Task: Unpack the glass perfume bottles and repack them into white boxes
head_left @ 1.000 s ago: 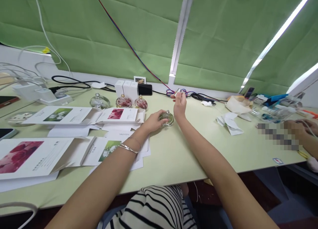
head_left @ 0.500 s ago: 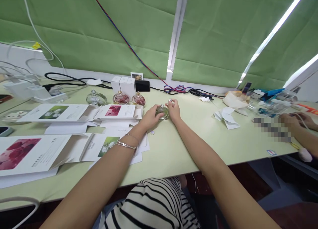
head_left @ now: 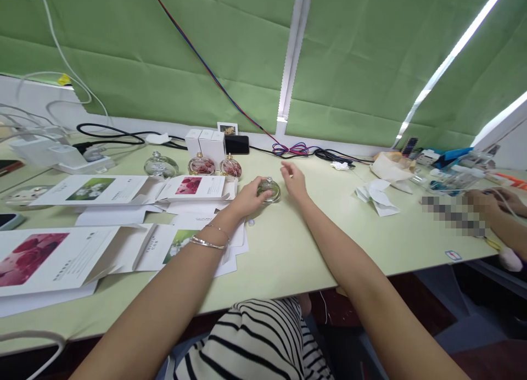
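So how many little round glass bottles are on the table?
4. A clear bottle and two pink bottles stand by the white boxes; the left hand holds a green bottle. Others may be hidden.

Small packing or assembly workroom: long pale green table [head_left: 288, 253] under green roller blinds [head_left: 354, 67], spread with flat printed cartons [head_left: 53, 256], round glass bottles [head_left: 200, 165], small white boxes [head_left: 205, 141], cables [head_left: 111, 132], chargers [head_left: 45, 149].
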